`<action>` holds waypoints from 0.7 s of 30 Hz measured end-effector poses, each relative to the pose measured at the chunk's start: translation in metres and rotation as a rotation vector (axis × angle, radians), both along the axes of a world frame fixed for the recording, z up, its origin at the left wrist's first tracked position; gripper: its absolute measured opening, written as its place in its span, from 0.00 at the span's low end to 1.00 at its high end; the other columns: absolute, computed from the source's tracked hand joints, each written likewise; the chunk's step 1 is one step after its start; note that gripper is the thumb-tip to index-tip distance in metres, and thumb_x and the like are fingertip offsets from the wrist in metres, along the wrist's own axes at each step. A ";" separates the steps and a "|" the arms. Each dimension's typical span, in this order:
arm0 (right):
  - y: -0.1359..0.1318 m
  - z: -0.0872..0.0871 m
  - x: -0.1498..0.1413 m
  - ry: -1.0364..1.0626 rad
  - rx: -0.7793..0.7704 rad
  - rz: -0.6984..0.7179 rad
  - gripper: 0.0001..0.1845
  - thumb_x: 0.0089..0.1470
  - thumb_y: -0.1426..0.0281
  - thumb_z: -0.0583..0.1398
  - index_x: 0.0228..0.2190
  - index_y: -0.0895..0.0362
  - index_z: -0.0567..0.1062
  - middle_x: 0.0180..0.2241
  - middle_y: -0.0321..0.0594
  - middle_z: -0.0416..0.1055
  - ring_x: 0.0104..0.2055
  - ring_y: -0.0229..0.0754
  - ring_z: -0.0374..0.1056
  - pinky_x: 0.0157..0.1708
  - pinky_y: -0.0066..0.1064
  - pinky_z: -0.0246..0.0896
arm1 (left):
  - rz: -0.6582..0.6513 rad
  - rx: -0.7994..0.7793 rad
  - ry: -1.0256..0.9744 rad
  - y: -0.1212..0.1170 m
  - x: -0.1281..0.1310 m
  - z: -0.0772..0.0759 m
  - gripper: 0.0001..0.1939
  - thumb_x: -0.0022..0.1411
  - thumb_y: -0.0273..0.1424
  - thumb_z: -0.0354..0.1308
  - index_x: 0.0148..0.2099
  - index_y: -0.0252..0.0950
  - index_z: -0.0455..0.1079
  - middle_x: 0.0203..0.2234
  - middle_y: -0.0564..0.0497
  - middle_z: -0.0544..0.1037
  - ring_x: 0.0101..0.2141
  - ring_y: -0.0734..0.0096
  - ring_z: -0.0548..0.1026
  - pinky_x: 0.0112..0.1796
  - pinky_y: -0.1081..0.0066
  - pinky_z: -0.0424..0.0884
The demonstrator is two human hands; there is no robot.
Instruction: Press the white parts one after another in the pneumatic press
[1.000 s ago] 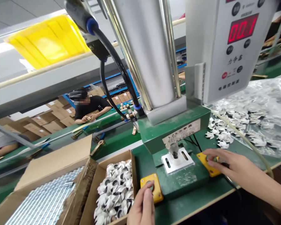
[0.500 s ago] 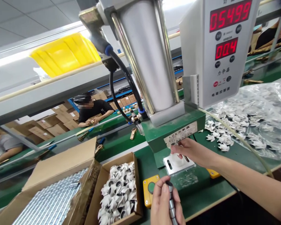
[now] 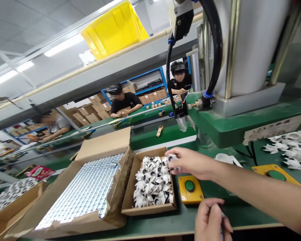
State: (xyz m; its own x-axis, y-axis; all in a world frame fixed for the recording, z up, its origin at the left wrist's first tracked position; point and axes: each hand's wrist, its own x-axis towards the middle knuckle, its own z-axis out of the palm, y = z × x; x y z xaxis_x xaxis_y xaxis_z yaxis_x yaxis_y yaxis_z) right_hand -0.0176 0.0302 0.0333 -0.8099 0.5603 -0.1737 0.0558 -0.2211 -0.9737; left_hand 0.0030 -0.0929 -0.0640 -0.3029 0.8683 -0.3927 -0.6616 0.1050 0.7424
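My right hand (image 3: 193,164) reaches left across the bench and pinches a small white part (image 3: 171,157) just over the right edge of a small cardboard box (image 3: 150,210). The box is full of similar white and black parts (image 3: 150,180). My left hand (image 3: 210,219) is low at the bottom edge, fingers curled round a thin metal pin that is almost wholly hidden. A yellow box with a green push button (image 3: 190,189) lies between the two hands.
The green press (image 3: 240,124) with its steel cylinder looms at the right, a second yellow button box (image 3: 276,172) and loose white parts (image 3: 288,149) beside it. A large carton of silver pieces (image 3: 87,190) stands left. Other people work across the conveyor (image 3: 145,129).
My right hand left the press fixture and swung left to the small box with a white part. My left hand dropped lower. The view turned left.
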 end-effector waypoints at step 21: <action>0.066 -0.115 0.284 -0.783 1.245 -0.603 0.18 0.62 0.64 0.47 0.47 0.57 0.69 0.45 0.50 0.67 0.40 0.49 0.68 0.40 0.39 0.63 | -0.058 0.285 -0.047 0.095 0.019 0.078 0.08 0.63 0.35 0.56 0.36 0.36 0.63 0.29 0.54 0.67 0.19 0.83 0.59 0.14 0.83 0.55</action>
